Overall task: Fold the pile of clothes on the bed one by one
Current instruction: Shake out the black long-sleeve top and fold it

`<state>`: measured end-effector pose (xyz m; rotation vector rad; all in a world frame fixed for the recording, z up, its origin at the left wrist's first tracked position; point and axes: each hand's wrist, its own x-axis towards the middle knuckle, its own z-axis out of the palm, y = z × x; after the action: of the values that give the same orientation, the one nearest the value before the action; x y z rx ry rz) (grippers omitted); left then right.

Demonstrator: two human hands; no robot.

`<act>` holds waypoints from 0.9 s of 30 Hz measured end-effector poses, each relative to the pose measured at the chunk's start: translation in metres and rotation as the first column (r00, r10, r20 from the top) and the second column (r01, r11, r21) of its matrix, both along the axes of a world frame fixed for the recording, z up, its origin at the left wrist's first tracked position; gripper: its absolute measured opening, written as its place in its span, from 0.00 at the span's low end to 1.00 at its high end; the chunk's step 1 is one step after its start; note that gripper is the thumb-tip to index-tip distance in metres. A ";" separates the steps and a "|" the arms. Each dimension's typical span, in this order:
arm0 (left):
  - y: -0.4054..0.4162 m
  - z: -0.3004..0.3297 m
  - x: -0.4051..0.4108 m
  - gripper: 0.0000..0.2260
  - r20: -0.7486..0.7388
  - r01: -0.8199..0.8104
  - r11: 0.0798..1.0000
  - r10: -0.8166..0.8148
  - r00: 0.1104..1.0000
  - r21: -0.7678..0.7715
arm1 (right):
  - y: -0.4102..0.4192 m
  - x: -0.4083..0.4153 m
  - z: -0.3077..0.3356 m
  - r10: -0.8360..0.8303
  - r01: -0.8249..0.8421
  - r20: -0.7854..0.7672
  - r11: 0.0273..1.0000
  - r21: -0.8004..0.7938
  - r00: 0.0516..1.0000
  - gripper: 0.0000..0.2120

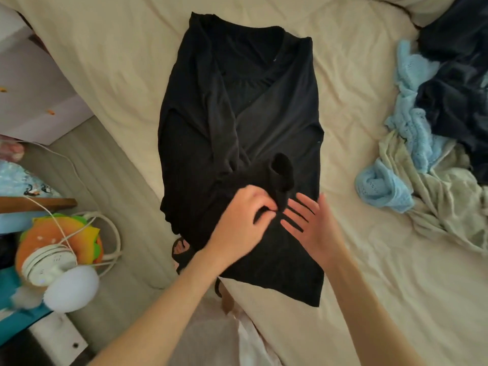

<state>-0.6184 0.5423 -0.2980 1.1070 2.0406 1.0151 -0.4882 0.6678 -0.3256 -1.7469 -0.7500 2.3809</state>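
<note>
Folding the black garment (pixel 237 122) lying lengthwise on the bed (pixel 369 286): left hand (pixel 237 220) pinches the sleeve cuff (pixel 282 175); right hand (pixel 309 220), flat and open, should press creases smooth

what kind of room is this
Most likely a bedroom at home: a bed with a cream sheet, a black garment spread on it for folding, an unfolded clothes pile at the right, and a burger-shaped plush toy beside the bed.
</note>
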 end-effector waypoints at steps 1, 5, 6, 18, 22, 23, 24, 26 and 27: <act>0.002 -0.001 0.015 0.05 0.113 0.134 0.989 -0.126 0.986 -0.062 | 0.005 0.009 0.002 -0.080 0.075 -0.060 0.993 -0.090 0.995 0.29; -0.006 -0.024 0.036 0.11 0.262 0.216 0.948 -0.152 0.953 -0.235 | 0.015 0.032 -0.005 -0.130 0.141 0.076 0.976 -0.168 0.989 0.27; -0.008 -0.029 0.032 0.12 0.202 0.097 0.961 -0.044 0.978 -0.261 | 0.016 0.034 -0.009 -0.098 0.120 0.165 0.984 -0.130 0.981 0.21; 0.039 -0.054 -0.018 0.16 0.301 -0.369 0.843 0.497 0.814 -0.392 | 0.011 0.053 -0.011 -0.391 0.332 0.307 0.916 0.226 0.868 0.06; 0.049 -0.057 -0.015 0.16 0.192 -0.526 0.756 0.625 0.756 -0.390 | 0.019 0.071 -0.010 -0.476 0.429 0.391 0.880 0.207 0.788 0.07; 0.050 -0.057 -0.018 0.17 0.172 -0.595 0.684 0.705 0.688 -0.423 | 0.021 0.073 -0.011 -0.466 0.421 0.405 0.885 0.200 0.787 0.07; 0.049 -0.058 -0.024 0.18 0.183 -0.643 0.616 0.771 0.610 -0.455 | 0.022 0.073 -0.013 -0.459 0.417 0.408 0.888 0.193 0.789 0.07; 0.053 -0.062 -0.044 0.20 0.352 -0.701 0.509 0.858 0.373 -0.499 | 0.026 0.073 -0.017 -0.458 0.427 0.392 0.888 0.170 0.798 0.06; 0.057 -0.065 -0.058 0.20 0.480 -0.708 0.483 0.847 0.228 -0.515 | 0.027 0.072 -0.018 -0.456 0.431 0.364 0.890 0.152 0.812 0.06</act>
<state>-0.6765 0.5990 -0.3628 -0.5889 1.8819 1.3601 -0.4160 0.6946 -0.3440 -2.1184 -0.3756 1.7091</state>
